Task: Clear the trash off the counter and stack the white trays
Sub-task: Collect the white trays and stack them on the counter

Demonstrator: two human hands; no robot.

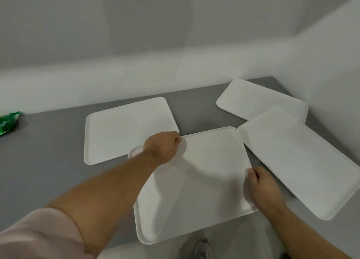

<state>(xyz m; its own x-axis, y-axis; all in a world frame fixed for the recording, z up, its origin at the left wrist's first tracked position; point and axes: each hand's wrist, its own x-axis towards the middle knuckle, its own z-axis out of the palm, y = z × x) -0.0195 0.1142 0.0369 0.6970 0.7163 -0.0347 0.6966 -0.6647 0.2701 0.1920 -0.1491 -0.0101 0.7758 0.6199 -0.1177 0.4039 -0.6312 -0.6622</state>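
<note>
Held tray: a white tray (204,171) sits in the lower middle of the frame, its near part hanging past the front edge of the counter (48,161) toward the person.
Left hand: the left hand (161,147) is at the tray's far edge near its upper-left corner, fingers (178,140) curled over the rim and gripping it.
Right hand: the right hand (263,188) clasps the tray's right rim, thumb on top. The fingers underneath are hidden.
Lifted or resting: cannot tell.
Left tray: a second tray (120,130) lies flat up and to the left of the left hand. The held tray's upper-left corner appears to overlap its near right corner.
Right trays: a slanted tray (296,161) lies to the right, its upper-left corner just beside the held tray's upper-right corner. It partly covers a back tray (257,100) in the corner.
Key relation: the held tray's far edge runs almost parallel to the left tray's, so a short slide up and left would likely line them up. The slanted tray would need a turn first.
Nearer hand: the left, for the left tray.
Trash: a green wrapper (9,122) lies at the far left edge of the frame, well apart from both hands and not yet cleared.
</note>
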